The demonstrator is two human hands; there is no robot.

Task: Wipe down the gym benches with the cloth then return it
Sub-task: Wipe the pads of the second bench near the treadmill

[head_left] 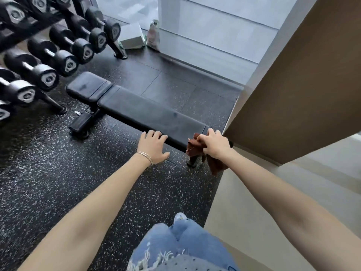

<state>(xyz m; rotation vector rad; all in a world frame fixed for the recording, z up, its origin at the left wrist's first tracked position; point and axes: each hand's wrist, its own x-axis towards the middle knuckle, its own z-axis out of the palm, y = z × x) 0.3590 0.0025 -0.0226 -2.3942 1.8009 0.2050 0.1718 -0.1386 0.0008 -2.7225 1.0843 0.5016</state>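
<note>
Black rubber flooring [58,182] flecked with pale specks fills most of the frame and gives way to a smooth beige floor [293,192] at the lower right. Across the top runs a tall glass window [205,26], with blurred pale surfaces behind it. A brown panel [302,85] slants through the upper right and is cut off by the frame edge. At the upper left stands a dumbbell rack [48,53] loaded with black dumbbells; its upper tiers run out of view and motion blur smears the labels.

A black padded bench [146,112] lies flat and diagonal through the middle, its short seat pad towards the rack. Its front foot shows below the pad at centre left, and the rear foot is partly hidden behind the cloth.

Two bare forearms reach in from the bottom corners. The left hand [152,147] is spread, fingers apart, fingertips resting on the near edge of the long pad. The right hand [214,145] is at the pad's right end with its fingers curled tightly round a reddish-brown cloth [216,165], which is bunched against the bench corner and hangs down below the wrist.

Frayed blue jeans [181,243] and the toe of a light shoe [179,217] show at bottom centre. A pale box [132,37] and a small bag [153,35] sit by the window, too blurred to read. Thin bracelets [145,157] circle the left wrist.
</note>
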